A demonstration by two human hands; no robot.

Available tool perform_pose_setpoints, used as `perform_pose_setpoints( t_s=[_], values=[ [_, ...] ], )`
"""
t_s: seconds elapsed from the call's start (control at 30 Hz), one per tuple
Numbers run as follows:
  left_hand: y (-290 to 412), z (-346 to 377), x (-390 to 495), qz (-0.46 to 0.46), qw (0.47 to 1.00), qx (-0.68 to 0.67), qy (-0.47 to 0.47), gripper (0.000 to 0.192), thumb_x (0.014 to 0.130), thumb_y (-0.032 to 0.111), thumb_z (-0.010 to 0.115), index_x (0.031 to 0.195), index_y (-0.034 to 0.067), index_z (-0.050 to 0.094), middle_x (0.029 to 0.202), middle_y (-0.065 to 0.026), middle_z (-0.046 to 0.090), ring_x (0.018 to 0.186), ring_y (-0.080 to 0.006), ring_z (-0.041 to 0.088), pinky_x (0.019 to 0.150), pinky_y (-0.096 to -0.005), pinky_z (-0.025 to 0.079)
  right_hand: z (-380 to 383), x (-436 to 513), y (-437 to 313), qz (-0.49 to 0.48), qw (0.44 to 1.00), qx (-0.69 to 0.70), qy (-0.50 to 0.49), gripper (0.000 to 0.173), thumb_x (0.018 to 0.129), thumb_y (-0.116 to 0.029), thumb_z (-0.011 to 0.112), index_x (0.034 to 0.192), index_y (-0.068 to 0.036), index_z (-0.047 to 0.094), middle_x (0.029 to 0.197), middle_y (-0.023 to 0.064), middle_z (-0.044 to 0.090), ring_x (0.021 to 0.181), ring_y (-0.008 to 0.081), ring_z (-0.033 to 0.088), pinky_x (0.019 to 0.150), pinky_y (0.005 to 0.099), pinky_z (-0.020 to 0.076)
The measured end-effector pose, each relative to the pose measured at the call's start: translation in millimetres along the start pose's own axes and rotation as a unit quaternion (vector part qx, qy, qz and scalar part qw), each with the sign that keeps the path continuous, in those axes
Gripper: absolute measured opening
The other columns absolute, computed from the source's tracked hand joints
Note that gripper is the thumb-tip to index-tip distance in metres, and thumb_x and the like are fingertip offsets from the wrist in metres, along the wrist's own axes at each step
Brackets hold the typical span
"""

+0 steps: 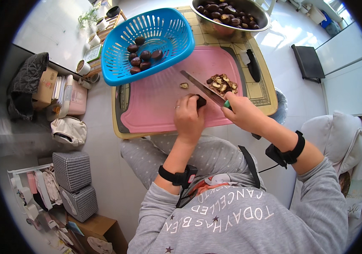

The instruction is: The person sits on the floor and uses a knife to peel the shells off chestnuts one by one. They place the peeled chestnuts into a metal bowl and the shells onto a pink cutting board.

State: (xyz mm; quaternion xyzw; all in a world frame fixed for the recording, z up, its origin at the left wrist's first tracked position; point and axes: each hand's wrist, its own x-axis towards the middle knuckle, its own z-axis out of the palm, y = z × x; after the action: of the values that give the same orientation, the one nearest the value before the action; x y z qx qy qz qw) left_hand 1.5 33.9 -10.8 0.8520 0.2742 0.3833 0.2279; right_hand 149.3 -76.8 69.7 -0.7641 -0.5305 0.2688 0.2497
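My left hand (189,116) grips a dark brown, rounded piece (201,101), apparently a water chestnut, against the pink cutting board (155,111). The thumb and fingers hide part of it. My right hand (241,109) is closed around the green handle of a kitchen knife (206,90). The blade slants up and left across the board, just beyond the piece in my left hand. Past the knife lies a heap of brown and cream trimmings (222,84). One pale slice (184,85) rests apart from it, left of the blade.
A blue slotted plastic basket (181,47) with several dark chestnuts overlaps the board's far left. A steel bowl (247,31) filled with more stands at the table's far right. A black-handled knife (253,66) lies beside the board's right edge. Below the table's right corner is a lined bin (281,106).
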Motion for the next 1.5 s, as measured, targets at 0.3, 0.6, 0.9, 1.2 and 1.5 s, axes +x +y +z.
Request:
perform_pose_setpoints(
  t_s=[0.3,0.6,0.9,1.2,1.5],
  values=[
    [9,-32,17,-0.223,0.811,-0.534,-0.086,0.036,0.089,-0.004,0.065,0.121,0.000,0.050,0.125,-0.0143,0.060,0.108,-0.0203,0.063,0.096,-0.0340,0.052,-11,-27,8,0.136,0.943,0.295,0.076,0.022,0.096,-0.013,0.057,0.104,0.006,0.048,0.057,0.0061,0.054,0.041,0.0128,0.050,0.038,0.0292,0.0408],
    [20,-27,137,-0.371,0.760,-0.486,-0.219,0.025,0.100,0.018,0.058,0.113,-0.003,0.057,0.110,-0.0147,0.067,0.094,-0.0254,0.070,0.082,-0.0332,0.060,-2,-42,26,0.145,0.919,0.358,0.081,0.019,0.096,-0.012,0.057,0.096,0.002,0.045,0.054,0.0050,0.052,0.041,0.0117,0.050,0.036,0.0291,0.0411],
    [-6,-30,222,-0.186,0.790,-0.571,-0.127,0.053,0.099,0.027,0.059,0.138,-0.005,0.042,0.127,-0.0242,0.060,0.114,-0.0324,0.063,0.094,-0.0427,0.054,2,-58,25,0.149,0.934,0.316,0.077,0.018,0.096,-0.011,0.059,0.098,0.001,0.046,0.055,0.0040,0.052,0.041,0.0099,0.048,0.038,0.0279,0.0388],
    [-138,-81,211,-0.066,0.960,0.148,-0.229,0.035,0.070,0.012,0.076,0.105,0.011,0.075,0.107,-0.0109,0.072,0.099,-0.0359,0.065,0.089,-0.0413,0.053,8,-39,1,0.029,0.991,0.126,-0.029,0.026,0.091,-0.016,0.063,0.093,0.003,0.047,0.074,0.0285,0.060,0.075,0.0488,0.060,0.064,0.0514,0.0459],
    [-122,-32,209,0.137,0.895,0.312,-0.288,0.031,0.066,0.007,0.076,0.097,0.011,0.072,0.099,-0.0145,0.068,0.098,-0.0356,0.063,0.087,-0.0441,0.053,12,-6,-25,0.032,0.982,0.144,-0.121,0.029,0.093,-0.020,0.061,0.093,0.006,0.047,0.070,0.0251,0.059,0.066,0.0439,0.060,0.061,0.0471,0.0483]
  ],
)
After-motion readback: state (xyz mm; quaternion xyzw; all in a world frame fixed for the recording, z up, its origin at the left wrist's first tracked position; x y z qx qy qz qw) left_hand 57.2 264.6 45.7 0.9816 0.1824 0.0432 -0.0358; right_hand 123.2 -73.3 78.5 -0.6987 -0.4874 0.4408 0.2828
